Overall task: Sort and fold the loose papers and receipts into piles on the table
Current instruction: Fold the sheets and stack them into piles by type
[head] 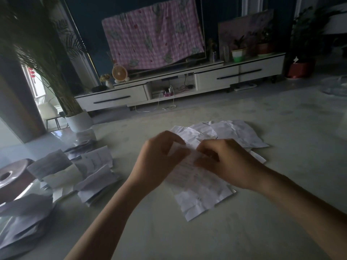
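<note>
Centrally, left hand (159, 158) and right hand (225, 162) each pinch-grip creased white receipt (199, 192), smooth pale table (262, 212).

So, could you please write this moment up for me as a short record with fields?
left hand: pinches the far edge of the creased sheet
right hand: pinches the same edge, close beside the left hand
creased sheet: near end rests on the table
unsorted papers: crumpled heap just beyond the hands
folded papers: stacked at the left of the table
brown roll: at the far left, beside the folded papers
stage: a fold seems to be under way
</note>
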`<state>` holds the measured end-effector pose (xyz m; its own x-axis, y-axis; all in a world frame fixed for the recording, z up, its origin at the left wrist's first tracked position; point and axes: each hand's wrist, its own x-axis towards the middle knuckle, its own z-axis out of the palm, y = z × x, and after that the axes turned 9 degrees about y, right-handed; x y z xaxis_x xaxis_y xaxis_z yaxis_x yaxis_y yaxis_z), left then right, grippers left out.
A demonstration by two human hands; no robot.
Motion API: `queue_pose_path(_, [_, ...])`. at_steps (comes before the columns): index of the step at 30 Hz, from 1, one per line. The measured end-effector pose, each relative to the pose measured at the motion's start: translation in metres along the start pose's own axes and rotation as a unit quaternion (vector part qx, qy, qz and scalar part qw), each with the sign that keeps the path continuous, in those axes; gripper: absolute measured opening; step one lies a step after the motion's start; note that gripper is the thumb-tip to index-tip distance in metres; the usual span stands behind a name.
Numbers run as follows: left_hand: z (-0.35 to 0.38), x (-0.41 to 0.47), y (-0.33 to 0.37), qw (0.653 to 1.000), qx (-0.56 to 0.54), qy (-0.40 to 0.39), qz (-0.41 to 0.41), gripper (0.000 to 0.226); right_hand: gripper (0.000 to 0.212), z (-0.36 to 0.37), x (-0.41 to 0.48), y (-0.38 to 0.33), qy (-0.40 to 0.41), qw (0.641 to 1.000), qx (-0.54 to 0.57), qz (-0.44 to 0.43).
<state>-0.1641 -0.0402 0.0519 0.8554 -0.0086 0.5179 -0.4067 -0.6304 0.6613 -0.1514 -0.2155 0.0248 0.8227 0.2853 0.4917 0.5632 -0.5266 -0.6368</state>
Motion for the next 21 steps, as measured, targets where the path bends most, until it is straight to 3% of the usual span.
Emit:
queue_pose_path(2, [-0.003,0.0,0.003,0.993,-0.082,0.033,-0.072,0.02,0.007,0.004,0.001,0.002,0.027,0.996,0.07,0.053])
queue_pose_path(5, [-0.011,-0.004,-0.005,0.958,-0.215,-0.024,-0.188,0.025,0.01,0.004,0.0,0.01,0.051,0.964,0.201,0.169])
queue_pose_path(9, [-0.007,-0.015,-0.013,0.951,-0.187,-0.059,-0.239,0.01,0.018,0.006,-0.001,0.017,0.045,0.929,0.272,0.245])
queue_pose_path(13, [-0.004,-0.018,-0.02,0.944,-0.185,-0.067,-0.263,0.013,0.016,0.012,-0.002,0.019,0.073,0.931,0.268,0.238])
queue_pose_path(17, [-0.014,-0.012,-0.021,0.927,-0.213,-0.158,-0.265,0.041,0.01,0.012,-0.004,0.018,0.02,0.956,0.22,0.195])
queue_pose_path(21, [-0.003,-0.008,-0.014,0.957,-0.105,-0.133,-0.235,0.037,0.008,0.016,-0.004,0.014,-0.039,0.966,0.198,0.16])
